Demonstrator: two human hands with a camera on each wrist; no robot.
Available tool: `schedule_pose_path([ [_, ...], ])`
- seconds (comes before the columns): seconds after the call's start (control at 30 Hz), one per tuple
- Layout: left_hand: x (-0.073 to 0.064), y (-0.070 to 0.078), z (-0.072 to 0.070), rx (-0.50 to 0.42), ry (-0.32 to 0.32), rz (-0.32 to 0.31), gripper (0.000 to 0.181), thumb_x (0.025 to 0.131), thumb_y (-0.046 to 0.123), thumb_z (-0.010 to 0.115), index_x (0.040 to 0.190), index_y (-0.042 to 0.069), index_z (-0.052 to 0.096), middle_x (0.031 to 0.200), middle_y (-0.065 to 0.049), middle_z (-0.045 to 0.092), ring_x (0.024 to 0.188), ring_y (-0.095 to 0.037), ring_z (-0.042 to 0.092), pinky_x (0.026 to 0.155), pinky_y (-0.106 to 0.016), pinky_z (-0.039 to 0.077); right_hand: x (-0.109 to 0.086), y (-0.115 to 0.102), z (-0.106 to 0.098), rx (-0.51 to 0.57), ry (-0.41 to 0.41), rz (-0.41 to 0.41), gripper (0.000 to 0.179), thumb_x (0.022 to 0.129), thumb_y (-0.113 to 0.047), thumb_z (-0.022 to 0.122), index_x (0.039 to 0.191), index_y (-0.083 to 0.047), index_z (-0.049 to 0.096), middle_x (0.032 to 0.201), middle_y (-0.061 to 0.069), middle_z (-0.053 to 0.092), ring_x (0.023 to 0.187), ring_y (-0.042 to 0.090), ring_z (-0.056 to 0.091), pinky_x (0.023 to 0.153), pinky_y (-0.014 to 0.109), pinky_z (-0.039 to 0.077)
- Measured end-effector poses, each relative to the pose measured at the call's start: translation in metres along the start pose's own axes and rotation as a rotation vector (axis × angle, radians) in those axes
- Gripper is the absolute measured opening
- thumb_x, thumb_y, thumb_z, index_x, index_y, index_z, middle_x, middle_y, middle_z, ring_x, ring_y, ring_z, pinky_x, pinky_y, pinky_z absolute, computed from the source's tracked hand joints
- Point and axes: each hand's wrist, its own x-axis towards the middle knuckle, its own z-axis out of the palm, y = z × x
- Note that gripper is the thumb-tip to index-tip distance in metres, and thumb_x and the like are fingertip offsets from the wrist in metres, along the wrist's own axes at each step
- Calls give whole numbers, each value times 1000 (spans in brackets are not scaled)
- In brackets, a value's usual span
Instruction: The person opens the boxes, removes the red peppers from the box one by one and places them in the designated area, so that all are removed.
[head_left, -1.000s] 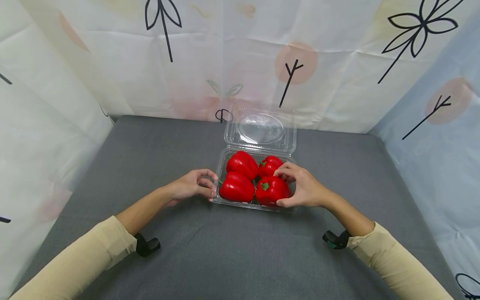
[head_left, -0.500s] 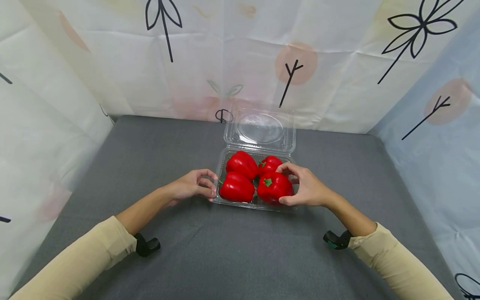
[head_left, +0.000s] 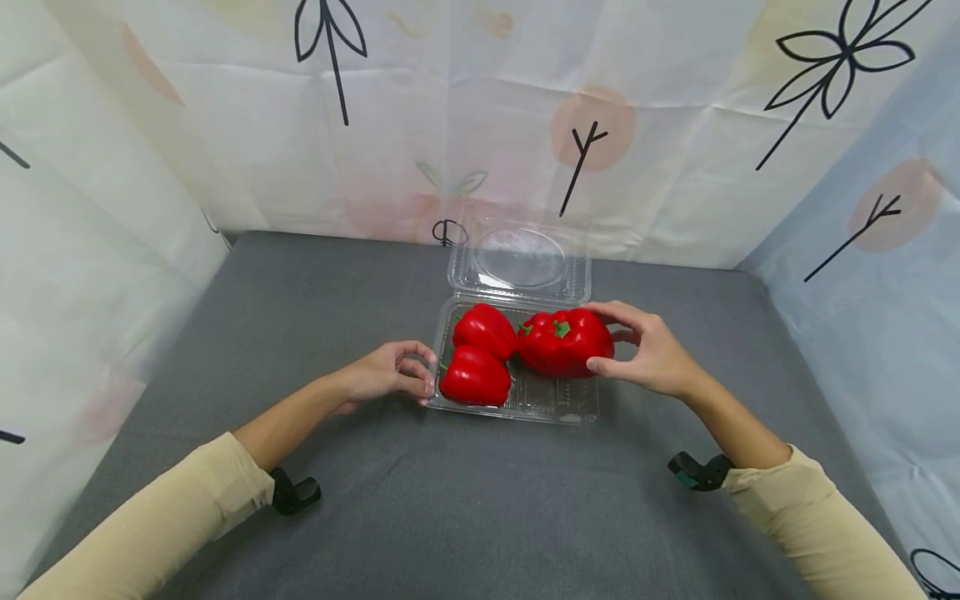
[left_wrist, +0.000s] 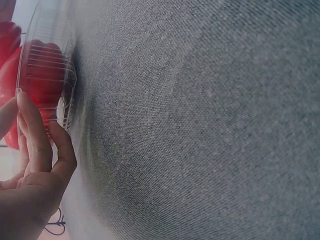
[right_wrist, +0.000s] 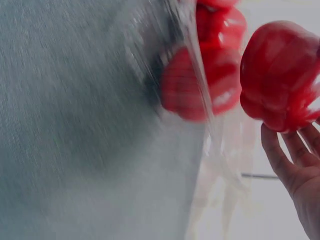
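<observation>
Red bell pepper [head_left: 579, 350] in the right hand [head_left: 656, 354], folks, thumb on the near side, fingers round the far side! It's up off the floor of the clear plastic clamshell [head_left: 551, 397], hanging over the right half, and the right wrist view has it clear of the rim. Green stem on top, lobes underneath: that long axis looks close to upright. It sits just left of the right palm and well apart from the left hand [head_left: 386, 371], so the right is plainly the nearer. Over on the left, thumb and fingers pinch the clamshell's left edge. Two peppers lie along that side, the back-left pepper [head_left: 485, 329] and the front-left pepper [head_left: 475, 377]; the back-right pepper [head_left: 537, 323] is partly hidden behind the held one. Lid [head_left: 521, 258] thrown back, away from both hands!
</observation>
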Motion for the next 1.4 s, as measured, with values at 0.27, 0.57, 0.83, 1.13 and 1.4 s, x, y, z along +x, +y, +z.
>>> schedule_pose_path([
  [0.27, -1, 1, 0, -10, 2, -10, 39, 91, 6, 70, 123, 1, 47, 91, -12, 69, 82, -26, 67, 88, -38, 54, -6, 10, -30, -105, 205, 18, 67, 76, 6, 78, 138, 0, 54, 126, 18, 60, 106, 5, 54, 81, 10, 48],
  [0.57, 0, -1, 0, -4, 7, -7, 40, 91, 5, 69, 123, 1, 47, 91, -12, 69, 81, -26, 67, 88, -38, 54, -15, 42, -50, -185, 414, 175, 66, 82, -1, 76, 143, -1, 50, 136, 24, 56, 108, 0, 49, 80, 7, 43],
  [0.83, 1, -3, 0, -17, -15, 8, 39, 91, 4, 68, 123, -1, 46, 89, -11, 68, 81, -24, 67, 87, -41, 55, -25, 63, -57, -222, 407, 230, 62, 86, -9, 74, 142, -1, 49, 134, 24, 55, 107, 2, 46, 80, 8, 41],
  [1.13, 1, 0, 1, -18, -4, -3, 39, 91, 4, 69, 123, 1, 47, 89, -11, 69, 81, -24, 67, 88, -41, 55, -39, 86, -69, -235, 392, 365, 59, 91, -15, 68, 144, 0, 46, 136, 28, 51, 108, 14, 45, 75, 8, 39],
  [1.4, 1, -1, 1, -20, -4, -4, 40, 91, 7, 70, 123, 0, 47, 89, -12, 69, 81, -26, 67, 87, -38, 56, -49, 103, -77, -246, 263, 463, 61, 94, -17, 63, 147, 2, 40, 138, 35, 47, 120, 48, 43, 70, 8, 38],
])
